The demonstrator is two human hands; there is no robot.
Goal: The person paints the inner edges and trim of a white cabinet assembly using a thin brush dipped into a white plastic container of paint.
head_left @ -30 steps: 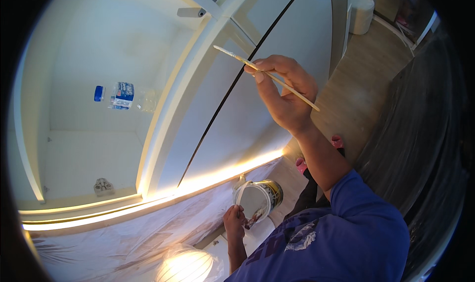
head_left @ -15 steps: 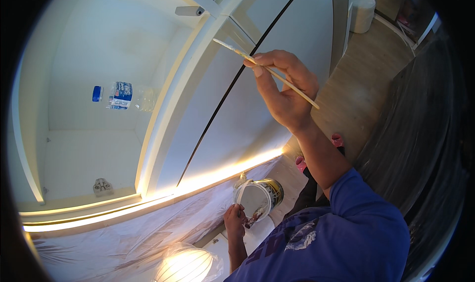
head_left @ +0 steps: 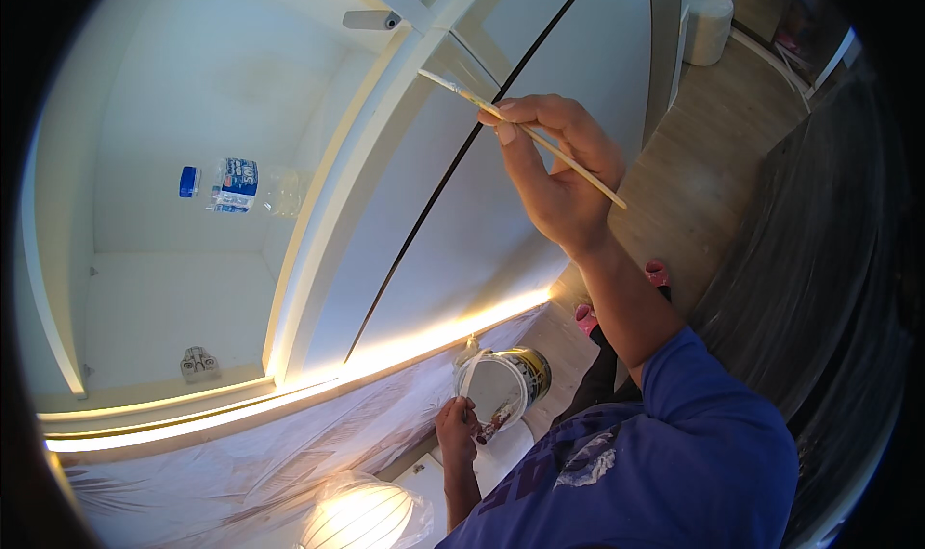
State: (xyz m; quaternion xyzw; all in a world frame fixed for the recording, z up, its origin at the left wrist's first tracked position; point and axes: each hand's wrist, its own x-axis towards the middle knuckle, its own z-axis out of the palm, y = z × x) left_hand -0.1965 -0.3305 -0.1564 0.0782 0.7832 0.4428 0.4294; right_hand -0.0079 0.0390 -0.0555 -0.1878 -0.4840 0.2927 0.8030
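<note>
My right hand (head_left: 564,169) is raised in front of the white cabinet, pinching a thin wooden-handled paintbrush (head_left: 551,146) between thumb and fingers. White paint coats the brush's slim tip, which is at the pale frame edge (head_left: 397,87) beside a door panel; whether it touches is hard to tell. Lower down, my left hand (head_left: 457,428) is closed at the near side of a paint bucket (head_left: 537,371), seemingly on its handle. Inside the bucket's rim shows a pale grey surface, with dark stains near my fingers.
A clear plastic bottle with a blue cap (head_left: 234,185) appears inside the open cabinet on the left. A glowing light strip (head_left: 434,332) runs along the cabinet's base. Plastic sheeting (head_left: 260,462) and a lit round lamp (head_left: 361,515) lie below. Dark sheeting (head_left: 819,231) covers the right side.
My right hand and the brush have shifted very slightly to the right, the tip a little higher along the frame edge. My left hand and the bucket stay nearly as they were.
</note>
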